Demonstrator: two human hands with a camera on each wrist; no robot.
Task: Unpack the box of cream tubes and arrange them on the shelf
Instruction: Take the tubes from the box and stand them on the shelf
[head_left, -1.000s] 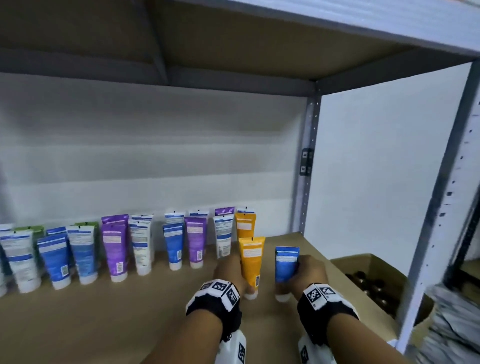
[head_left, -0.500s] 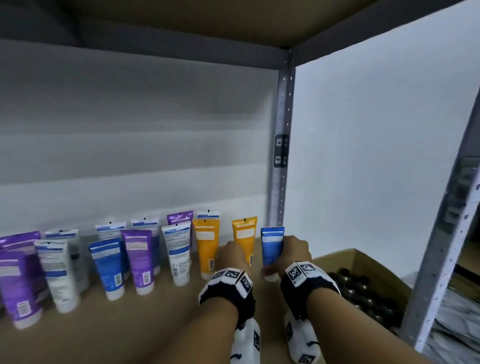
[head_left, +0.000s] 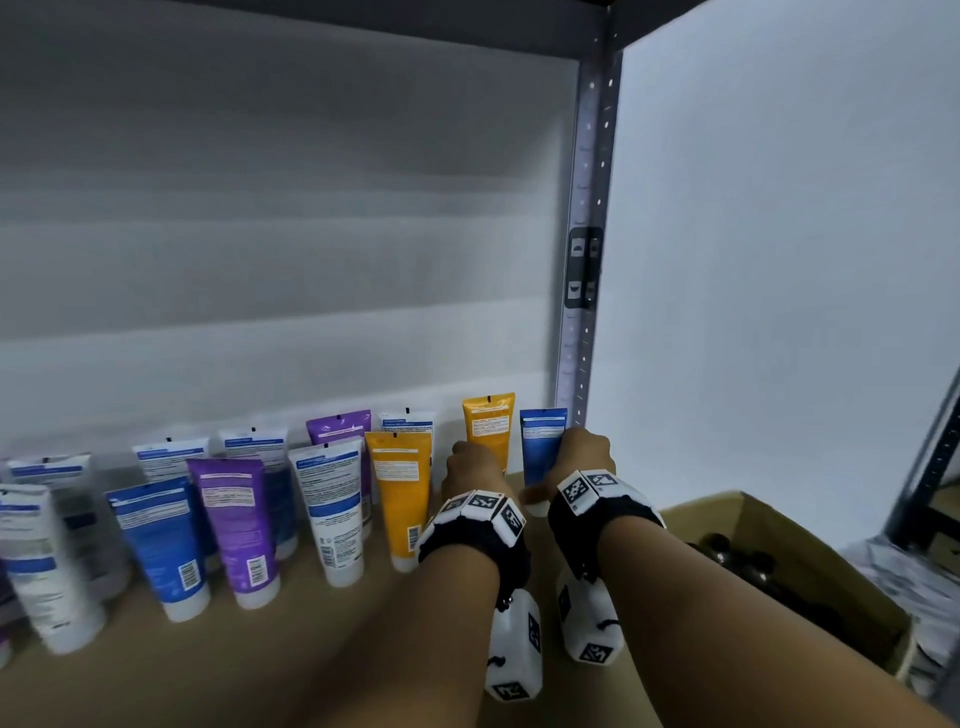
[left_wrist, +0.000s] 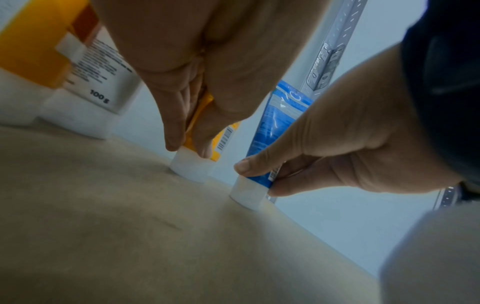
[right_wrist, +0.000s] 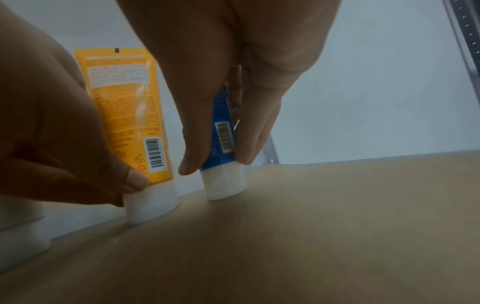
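Observation:
My left hand (head_left: 470, 467) pinches an orange cream tube (head_left: 488, 423) low down, just above its white cap (left_wrist: 191, 168). The tube stands cap-down on the brown shelf board (head_left: 260, 670). Beside it my right hand (head_left: 584, 457) pinches a blue tube (head_left: 540, 439) near its white cap (right_wrist: 223, 185), which also rests on the board by the shelf's back right corner. In the wrist views the orange tube (right_wrist: 124, 107) and the blue tube (left_wrist: 275, 127) stand upright a short gap apart.
Two rows of upright tubes, orange (head_left: 400, 499), white-blue (head_left: 332, 509), purple (head_left: 236, 530) and blue (head_left: 161, 545), fill the shelf to the left. A grey metal upright (head_left: 584, 234) stands behind the blue tube. An open cardboard box (head_left: 789, 551) with dark items sits at lower right.
Both hands carried their tubes from the front of the shelf back toward the wall and right corner. The tubes now stand on their caps in the back row.

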